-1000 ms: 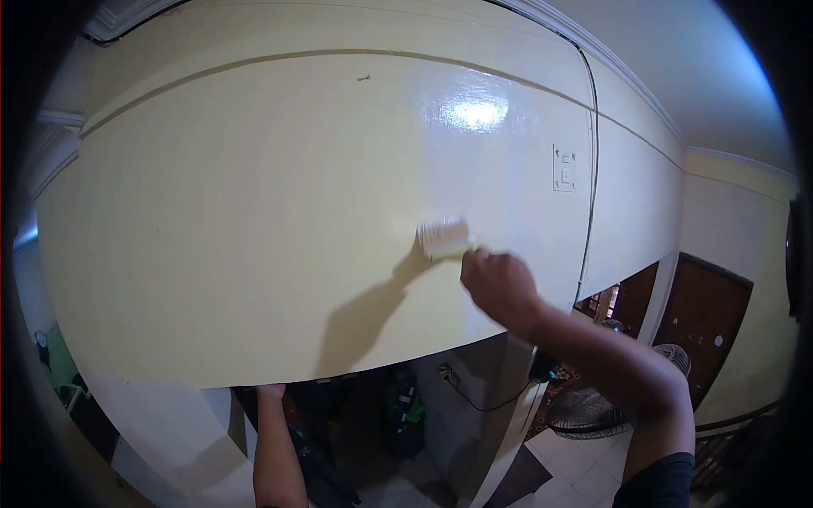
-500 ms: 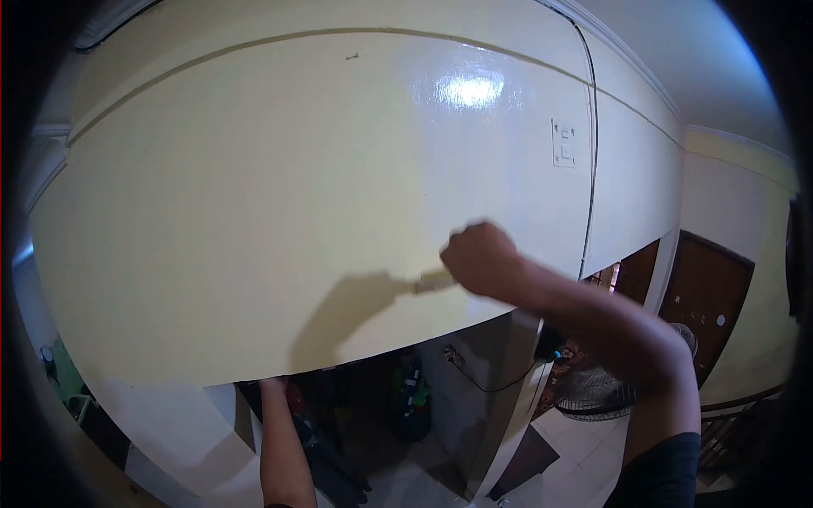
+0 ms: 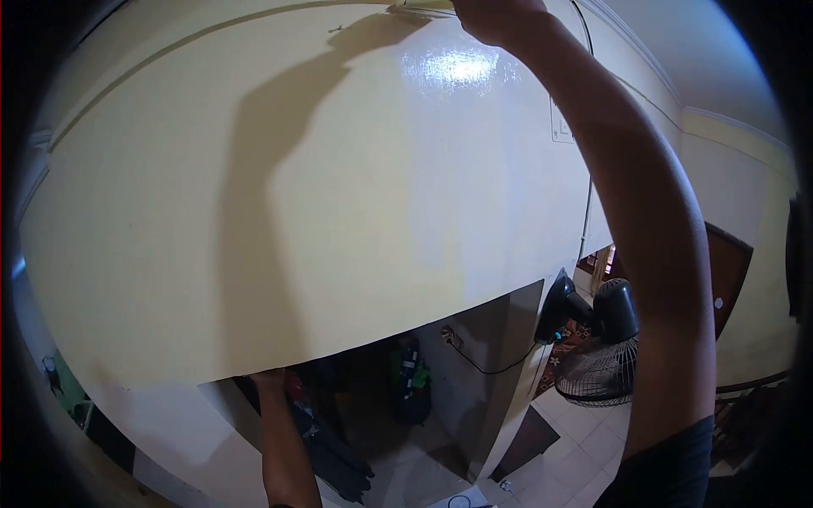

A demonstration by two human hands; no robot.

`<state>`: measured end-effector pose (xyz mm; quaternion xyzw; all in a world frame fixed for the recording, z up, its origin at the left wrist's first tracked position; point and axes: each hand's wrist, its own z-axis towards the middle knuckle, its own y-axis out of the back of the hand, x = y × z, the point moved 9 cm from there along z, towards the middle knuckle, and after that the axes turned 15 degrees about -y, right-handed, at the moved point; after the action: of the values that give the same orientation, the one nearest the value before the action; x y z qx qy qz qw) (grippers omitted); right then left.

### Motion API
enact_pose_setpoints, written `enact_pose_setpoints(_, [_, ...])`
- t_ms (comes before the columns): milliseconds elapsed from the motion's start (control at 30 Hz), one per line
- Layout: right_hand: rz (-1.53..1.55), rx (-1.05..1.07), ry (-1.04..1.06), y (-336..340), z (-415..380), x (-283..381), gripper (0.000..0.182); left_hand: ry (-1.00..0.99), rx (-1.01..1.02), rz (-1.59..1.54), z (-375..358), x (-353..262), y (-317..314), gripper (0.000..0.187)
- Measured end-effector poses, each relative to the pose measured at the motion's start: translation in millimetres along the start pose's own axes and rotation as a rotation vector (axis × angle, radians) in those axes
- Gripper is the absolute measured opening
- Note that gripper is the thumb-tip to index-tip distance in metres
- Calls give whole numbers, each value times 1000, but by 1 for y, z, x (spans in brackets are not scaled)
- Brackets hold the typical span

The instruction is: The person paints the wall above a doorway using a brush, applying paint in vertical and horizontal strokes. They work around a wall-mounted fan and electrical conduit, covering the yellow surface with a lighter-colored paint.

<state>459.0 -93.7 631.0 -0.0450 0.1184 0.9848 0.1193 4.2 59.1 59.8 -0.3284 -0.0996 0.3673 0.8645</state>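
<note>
Paintbrush [image 3: 423,8] shows at the top centre of the frame, partly cut off by the picture's edge, with the right hand [image 3: 498,19] closed around its handle; whether the bristles touch the wall [image 3: 347,220] cannot be told from this view. The right arm rises from the lower right and crosses in front of a switch plate [image 3: 561,129], hiding part of it. At the lower left, the left hand [image 3: 270,380] is at the wall's bottom edge, its fingers mostly out of sight, so it cannot be told whether they grip that edge or only rest there. The wall is cream, with a bluish-white band of paint [image 3: 436,169] running down right of centre and a bright reflection near its top. An arm-shaped shadow [image 3: 250,203] falls across the left half. Below the wall, in the lower centre, a socket [image 3: 450,335] has a black cord [image 3: 491,371] leading right, near a black fan [image 3: 616,306]. A brown door [image 3: 730,267] stands at the right, partly behind the arm
</note>
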Motion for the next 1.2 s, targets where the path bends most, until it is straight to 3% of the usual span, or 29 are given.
enact_pose_setpoints(67, [39, -80, 71, -31, -9, 7, 13, -27, 45, -17, -2, -2, -5, 65])
enact_pose_setpoints(133, [156, -186, 123, -44, -36, 19, 14, -72, -296, 99, -7, -14, -2, 68])
enact_pose_setpoints(167, [132, -211, 200, -50, -57, 29, 15, -68, -295, 100, -4, -17, -14, 68])
enact_pose_setpoints(233, [251, -57, 168, -68, -97, 32, 10, -16, -402, 144, -4, -17, -18, 70])
enact_pose_setpoints(300, [213, -65, 227, -78, -143, 37, 6, -30, -387, 130, 4, -17, 1, 69])
enact_pose_setpoints(500, [109, 327, 299, -109, -278, 43, 6, -43, -367, 216, 11, -11, -16, 62])
enact_pose_setpoints(533, [85, 270, 376, -105, -295, 44, 8, -45, -374, 262, 14, -10, -9, 61])
enact_pose_setpoints(700, [130, 427, 395, -106, -341, 41, 12, -29, -350, 303, 18, -8, -8, 62])
enact_pose_setpoints(867, [168, 545, 371, -98, -326, 27, 10, 26, -383, 225, 12, -2, -33, 61])
enact_pose_setpoints(933, [225, 547, 489, -97, -310, 27, 9, 3, -346, 279, 12, -6, -30, 61])
enact_pose_setpoints(1067, [267, 316, 444, -116, -234, 4, 8, 47, -341, 261, 13, -4, -12, 61])
enact_pose_setpoints(1100, [159, 441, 410, -131, -206, -3, 9, 51, -343, 275, 13, -4, -11, 61])
enact_pose_setpoints(1200, [43, 297, 327, -130, -127, -33, 16, 54, -348, 309, 13, -3, -10, 61])
